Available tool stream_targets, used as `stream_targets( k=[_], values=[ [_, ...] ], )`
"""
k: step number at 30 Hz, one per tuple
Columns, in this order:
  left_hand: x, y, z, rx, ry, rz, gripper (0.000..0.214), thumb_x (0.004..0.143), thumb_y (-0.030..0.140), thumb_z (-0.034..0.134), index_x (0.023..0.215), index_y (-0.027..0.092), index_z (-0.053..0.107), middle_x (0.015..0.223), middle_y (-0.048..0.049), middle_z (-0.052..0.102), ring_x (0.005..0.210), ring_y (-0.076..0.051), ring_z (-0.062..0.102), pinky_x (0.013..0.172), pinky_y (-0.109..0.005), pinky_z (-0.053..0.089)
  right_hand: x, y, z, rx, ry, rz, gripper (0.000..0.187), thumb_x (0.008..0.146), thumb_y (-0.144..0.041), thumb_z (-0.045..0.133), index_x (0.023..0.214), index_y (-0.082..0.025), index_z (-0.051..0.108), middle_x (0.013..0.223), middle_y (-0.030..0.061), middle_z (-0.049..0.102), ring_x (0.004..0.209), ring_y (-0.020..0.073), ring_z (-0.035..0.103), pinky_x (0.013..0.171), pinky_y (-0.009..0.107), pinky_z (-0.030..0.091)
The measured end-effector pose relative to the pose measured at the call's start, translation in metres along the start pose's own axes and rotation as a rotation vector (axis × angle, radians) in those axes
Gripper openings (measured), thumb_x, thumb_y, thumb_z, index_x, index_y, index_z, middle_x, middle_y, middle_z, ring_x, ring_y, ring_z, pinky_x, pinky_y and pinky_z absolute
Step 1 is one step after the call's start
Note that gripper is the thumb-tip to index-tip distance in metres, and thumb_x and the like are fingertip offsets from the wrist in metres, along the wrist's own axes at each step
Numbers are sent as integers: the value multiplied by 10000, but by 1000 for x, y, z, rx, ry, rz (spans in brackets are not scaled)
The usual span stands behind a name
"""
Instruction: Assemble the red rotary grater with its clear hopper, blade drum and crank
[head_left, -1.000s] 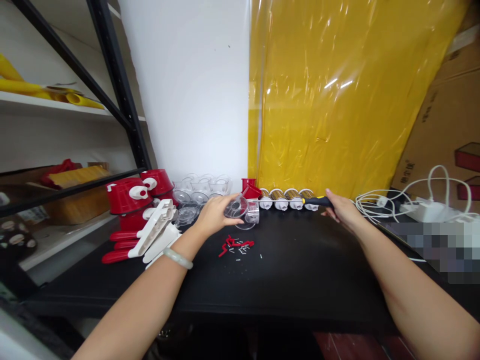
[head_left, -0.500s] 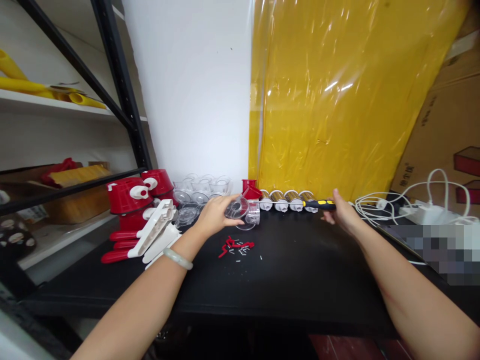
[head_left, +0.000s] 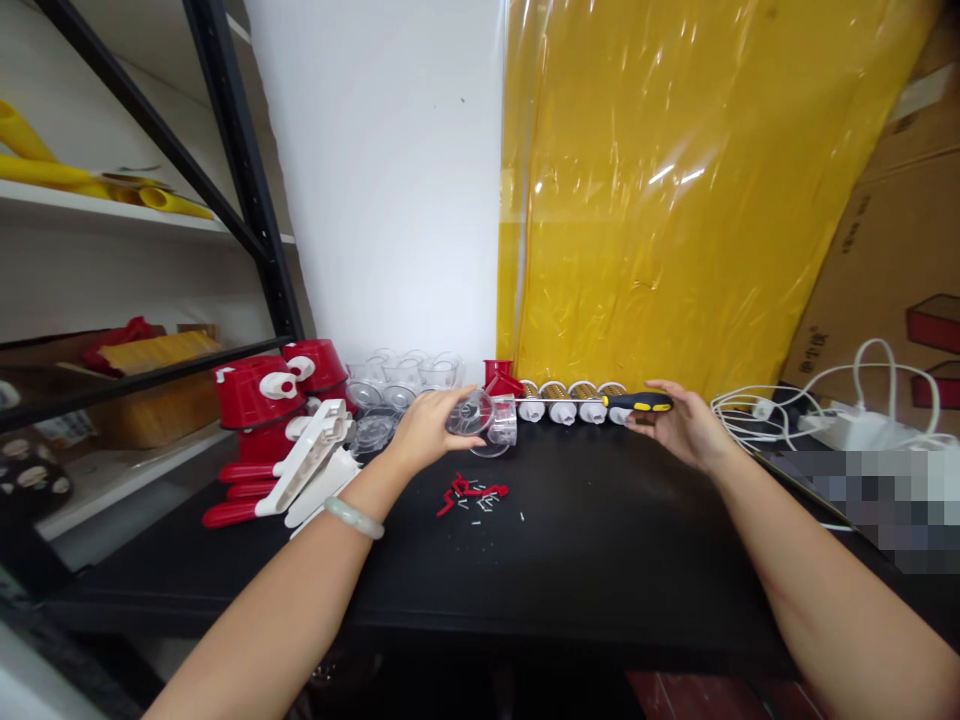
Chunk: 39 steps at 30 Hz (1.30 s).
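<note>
My left hand [head_left: 431,430], with a pale bangle at its wrist, is closed around a clear plastic part [head_left: 501,425] held on its side just above the black table. From the right, a screwdriver [head_left: 637,401] with a black and yellow handle lies level, its long shaft reaching the clear part. The tip's exact contact point is too small to make out. At the handle's end is my right hand [head_left: 690,430], its fingers loosely spread around it. Small red plastic pieces [head_left: 474,487] and scattered screws [head_left: 486,501] lie on the table below.
Red tubs [head_left: 259,390] and white pieces with red handles [head_left: 304,465] stand left, near clear cups [head_left: 405,375]. Perforated drums [head_left: 559,402] line the back beside a red part [head_left: 501,378]. White cables [head_left: 742,408] lie right; a shelf rack [head_left: 236,150] borders the left.
My right hand has shifted slightly left, and its fingers have changed position around the handle end. The screwdriver has turned a little and moved slightly left. My left hand stays nearly still.
</note>
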<state>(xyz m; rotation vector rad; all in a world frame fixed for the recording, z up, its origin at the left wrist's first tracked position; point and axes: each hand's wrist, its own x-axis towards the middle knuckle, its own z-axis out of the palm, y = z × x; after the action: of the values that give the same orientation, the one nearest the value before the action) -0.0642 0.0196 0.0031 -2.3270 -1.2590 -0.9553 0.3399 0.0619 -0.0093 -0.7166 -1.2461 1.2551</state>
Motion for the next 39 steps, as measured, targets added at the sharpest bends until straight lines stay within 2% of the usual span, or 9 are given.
stream_targets(
  k=[1,3,6,8,14,20,23,28,39],
  values=[
    [0,0,0,-2,1,1,826,655,599,747,1341,221,488,1136,-114,668,1063,-302,612,925,-433,452,-1,-2,1,33,-19,-8,275,742,-454,673,921,-284,552,788,-9,708,668,184,678,669,360,563],
    [-1,-1,1,-9,3,8,826,656,594,750,1346,228,483,1139,-111,667,1064,-301,611,921,-430,454,-2,-2,2,-9,-12,-13,269,717,-401,730,858,-261,548,692,-31,679,572,141,640,676,321,560],
    [-1,-1,1,-16,5,21,820,662,589,749,1350,236,480,1139,-107,669,1058,-299,613,913,-427,457,-3,2,1,-198,65,-21,364,799,-522,643,660,-222,490,392,-79,460,310,61,385,592,263,543],
    [-1,0,1,-16,8,34,816,664,592,746,1346,228,484,1131,-107,672,1046,-296,617,910,-424,456,-3,4,0,-286,114,-27,425,829,-570,583,613,-223,464,325,-100,342,270,50,279,556,249,535],
    [-1,6,4,25,39,59,835,634,621,745,1327,231,489,1157,-101,670,1032,-291,623,898,-413,447,-3,3,2,-332,205,13,417,846,-560,554,608,-233,452,307,-95,330,250,53,256,511,245,538],
    [0,11,2,118,128,108,870,618,678,707,1314,196,510,1074,-122,692,984,-295,637,865,-403,444,-3,4,6,-301,262,95,437,869,-539,522,582,-236,392,280,-99,309,229,42,213,504,245,549],
    [1,14,0,147,152,133,870,619,689,696,1310,190,519,1054,-121,695,968,-289,639,856,-398,439,-4,2,8,-275,273,175,453,887,-515,509,561,-240,357,271,-97,302,225,40,205,520,244,556],
    [2,17,-2,180,166,178,868,620,683,699,1296,165,535,1012,-113,702,950,-276,642,844,-384,431,-6,-2,11,-294,284,279,500,958,-449,390,511,-247,292,253,-86,260,216,41,203,540,232,558],
    [1,20,-6,178,159,201,851,665,681,673,1330,174,514,1131,-130,689,1031,-281,625,890,-382,386,-4,-3,8,-299,282,387,518,960,-465,337,499,-262,217,246,-72,222,226,44,180,514,211,542]
  ],
)
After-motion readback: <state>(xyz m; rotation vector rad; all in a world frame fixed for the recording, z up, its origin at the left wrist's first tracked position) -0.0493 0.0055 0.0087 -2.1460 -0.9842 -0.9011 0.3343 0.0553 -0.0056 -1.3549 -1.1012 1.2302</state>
